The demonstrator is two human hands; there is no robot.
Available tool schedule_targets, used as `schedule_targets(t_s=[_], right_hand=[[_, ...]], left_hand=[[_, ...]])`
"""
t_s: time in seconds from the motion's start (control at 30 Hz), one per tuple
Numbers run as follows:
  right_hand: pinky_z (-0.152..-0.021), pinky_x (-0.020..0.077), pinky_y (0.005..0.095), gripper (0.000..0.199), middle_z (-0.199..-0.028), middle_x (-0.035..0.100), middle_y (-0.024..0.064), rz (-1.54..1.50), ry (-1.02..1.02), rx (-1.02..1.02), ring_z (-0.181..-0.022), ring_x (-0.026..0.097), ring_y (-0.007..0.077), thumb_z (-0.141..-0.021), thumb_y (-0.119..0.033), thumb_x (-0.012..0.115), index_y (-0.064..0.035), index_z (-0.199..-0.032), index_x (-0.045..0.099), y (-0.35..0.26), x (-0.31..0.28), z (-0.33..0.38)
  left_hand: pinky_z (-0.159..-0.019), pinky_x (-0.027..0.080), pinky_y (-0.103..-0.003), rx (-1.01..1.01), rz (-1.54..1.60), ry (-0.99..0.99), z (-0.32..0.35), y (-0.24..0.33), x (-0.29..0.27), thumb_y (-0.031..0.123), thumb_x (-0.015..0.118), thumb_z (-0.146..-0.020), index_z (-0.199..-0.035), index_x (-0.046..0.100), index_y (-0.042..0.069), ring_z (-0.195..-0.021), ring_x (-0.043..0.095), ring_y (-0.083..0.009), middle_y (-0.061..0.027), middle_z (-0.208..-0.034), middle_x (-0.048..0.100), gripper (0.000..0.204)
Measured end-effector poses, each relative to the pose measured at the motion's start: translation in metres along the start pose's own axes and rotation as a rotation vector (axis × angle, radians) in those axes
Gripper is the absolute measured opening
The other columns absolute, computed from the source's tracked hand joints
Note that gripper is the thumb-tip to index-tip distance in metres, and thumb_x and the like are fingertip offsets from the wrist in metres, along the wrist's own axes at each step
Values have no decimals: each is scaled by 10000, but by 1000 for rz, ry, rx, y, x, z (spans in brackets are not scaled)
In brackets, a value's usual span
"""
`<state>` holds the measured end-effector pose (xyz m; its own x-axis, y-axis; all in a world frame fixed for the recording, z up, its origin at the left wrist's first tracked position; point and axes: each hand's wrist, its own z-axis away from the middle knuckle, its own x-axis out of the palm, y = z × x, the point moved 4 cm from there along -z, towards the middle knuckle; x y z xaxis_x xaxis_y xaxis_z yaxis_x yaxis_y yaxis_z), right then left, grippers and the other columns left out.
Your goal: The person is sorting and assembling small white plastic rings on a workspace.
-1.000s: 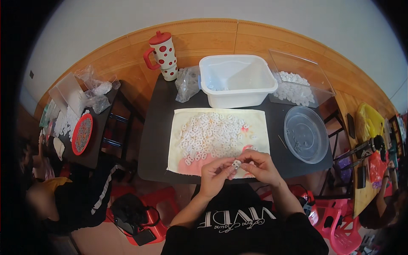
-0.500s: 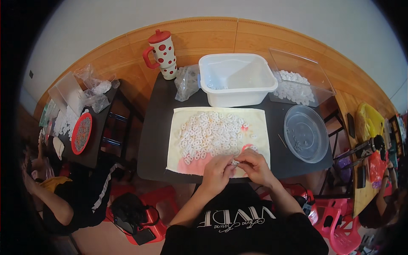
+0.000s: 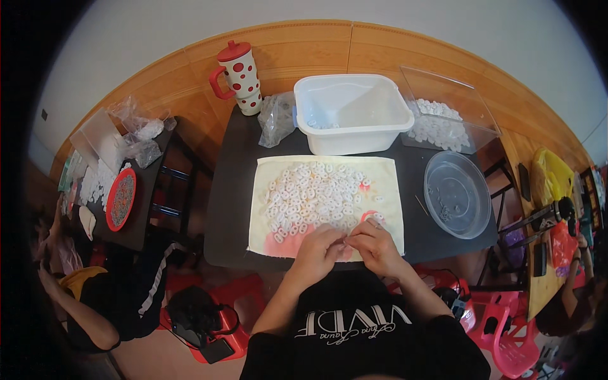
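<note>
My left hand (image 3: 318, 249) and my right hand (image 3: 375, 246) meet over the near edge of a pale yellow and pink cloth (image 3: 263, 209). Their fingertips are pinched close together. Whatever sits between them is too small and too covered to make out. On the cloth, just beyond my fingers, lies a spread heap of small white plastic pieces (image 3: 313, 193), many of them ring-like with holes. A ring shows on a finger of my right hand.
Behind the cloth stands a white tub (image 3: 354, 142) with a few pieces inside. To the right are a round clear tray (image 3: 465, 202) with small grey bits, a thin stick (image 3: 421, 205) and a clear bin (image 3: 443, 126) of white pieces. A spotted tumbler (image 3: 244, 79) stands back left. People sit at both sides.
A small white piece showed between my fingertips before and is now hidden. Both hands remain together near the cloth's front edge; the view has shifted slightly.
</note>
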<state>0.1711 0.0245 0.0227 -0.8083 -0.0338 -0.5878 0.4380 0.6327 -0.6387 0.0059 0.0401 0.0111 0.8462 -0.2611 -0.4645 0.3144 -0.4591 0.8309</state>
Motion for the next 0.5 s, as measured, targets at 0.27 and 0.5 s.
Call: schedule_targets(t_s=[0.27, 0.5], right_hand=[[-734, 449, 383, 252, -887, 597, 96, 62, -6, -77, -831, 567, 300, -698, 65, 619, -36, -917, 692, -4, 4, 7], [-728, 444, 369, 260, -877, 582, 83, 103, 4, -117, -827, 555, 293, -646, 82, 610, -47, -864, 671, -3, 6, 9]], left_hand=[[-624, 474, -380, 37, -54, -14, 2, -1, 2, -29, 656, -774, -889, 644, -18, -729, 605, -339, -160, -796, 596, 116], [-641, 485, -421, 135, -225, -7, 2, 5, 9, -61, 599, -728, -889, 604, -8, -760, 606, -364, -164, -828, 595, 169]])
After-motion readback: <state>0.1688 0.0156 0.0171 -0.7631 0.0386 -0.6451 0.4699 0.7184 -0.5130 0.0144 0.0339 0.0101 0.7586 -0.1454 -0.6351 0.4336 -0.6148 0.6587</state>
